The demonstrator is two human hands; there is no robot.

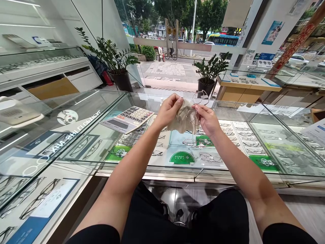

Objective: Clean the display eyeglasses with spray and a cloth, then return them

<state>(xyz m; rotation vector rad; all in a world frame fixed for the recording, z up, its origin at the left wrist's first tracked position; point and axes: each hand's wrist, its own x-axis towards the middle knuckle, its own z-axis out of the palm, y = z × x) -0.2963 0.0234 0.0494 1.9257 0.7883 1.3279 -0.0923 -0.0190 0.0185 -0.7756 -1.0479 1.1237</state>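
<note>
My left hand (169,110) is closed in a pinch on a beige cleaning cloth (183,119), held up over the glass display counter (142,149). My right hand (208,119) is closed on a pair of thin-rimmed glasses (200,98), with one lens against the cloth and the other sticking up above my fingers. Both hands meet at chest height, almost touching each other.
A calculator (128,119) lies on the glass to the left of my hands. Rows of eyeglass frames and green signs sit inside the case. A white device (15,113) rests at far left. Two potted plants (118,64) stand by the glass entrance. Papers (315,130) lie at right.
</note>
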